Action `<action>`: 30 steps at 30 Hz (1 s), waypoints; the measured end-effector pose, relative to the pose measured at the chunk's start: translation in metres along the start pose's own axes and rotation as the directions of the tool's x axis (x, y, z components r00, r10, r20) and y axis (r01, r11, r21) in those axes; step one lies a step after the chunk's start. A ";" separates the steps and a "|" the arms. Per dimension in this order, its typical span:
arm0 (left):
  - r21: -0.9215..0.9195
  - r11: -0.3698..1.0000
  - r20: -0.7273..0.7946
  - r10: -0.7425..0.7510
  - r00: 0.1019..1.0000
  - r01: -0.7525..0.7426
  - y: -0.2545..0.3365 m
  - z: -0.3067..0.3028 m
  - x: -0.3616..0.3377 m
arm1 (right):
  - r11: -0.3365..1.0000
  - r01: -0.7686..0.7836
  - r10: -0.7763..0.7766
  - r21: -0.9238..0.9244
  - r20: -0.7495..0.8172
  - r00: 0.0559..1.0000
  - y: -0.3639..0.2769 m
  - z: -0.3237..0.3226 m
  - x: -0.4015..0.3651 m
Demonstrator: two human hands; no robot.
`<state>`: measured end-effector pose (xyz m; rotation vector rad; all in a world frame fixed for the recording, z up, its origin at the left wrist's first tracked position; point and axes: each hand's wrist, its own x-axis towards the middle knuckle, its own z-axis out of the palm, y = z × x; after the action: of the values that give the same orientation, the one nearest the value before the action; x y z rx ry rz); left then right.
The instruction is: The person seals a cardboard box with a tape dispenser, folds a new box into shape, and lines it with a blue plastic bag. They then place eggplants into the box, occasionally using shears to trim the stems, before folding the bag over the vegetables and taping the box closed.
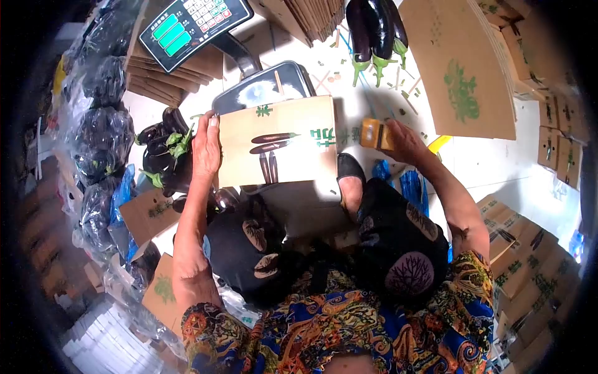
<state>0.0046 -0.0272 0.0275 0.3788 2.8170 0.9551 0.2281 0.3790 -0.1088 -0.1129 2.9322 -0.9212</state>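
A closed cardboard carton (277,143) printed with eggplants and green characters lies in front of me, over the edge of the scale's platform (255,93). My left hand (207,146) rests flat along the carton's left end, fingers stretched out. Off the carton's right end, my right hand (402,142) is closed around what looks like a roll of yellow packing tape (375,134), held apart from the carton. Left of my left hand is a pile of dark eggplants (165,153) with green stems.
The scale's lit display (193,28) stands at upper left. Several eggplants (377,31) lie on the littered floor ahead. A large cardboard sheet (461,75) leans at right, with stacked cartons (529,268) below. Plastic-bagged eggplants (103,143) line the left side.
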 end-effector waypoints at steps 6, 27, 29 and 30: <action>0.006 1.000 0.000 0.018 1.000 -0.018 -0.006 0.004 -0.001 | 0.932 -0.231 0.285 -0.279 0.170 0.943 -0.015 -0.012 -0.018; -0.841 0.287 0.396 -0.251 0.884 0.458 0.028 0.041 -0.031 | 0.078 -0.153 0.359 0.985 0.115 0.926 -0.110 0.033 0.067; -0.830 0.357 0.390 -0.177 0.904 0.428 0.013 0.043 -0.028 | 0.118 -0.135 0.334 0.984 0.089 0.938 -0.086 0.067 0.063; -0.826 0.388 0.374 -0.166 0.912 0.409 0.008 0.045 -0.025 | 0.174 -0.102 0.315 0.980 0.043 0.948 -0.087 0.073 0.059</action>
<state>0.0393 -0.0024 -0.0015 -0.1600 1.6550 1.9401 0.1800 0.2610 -0.1216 0.4643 1.7041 -2.5779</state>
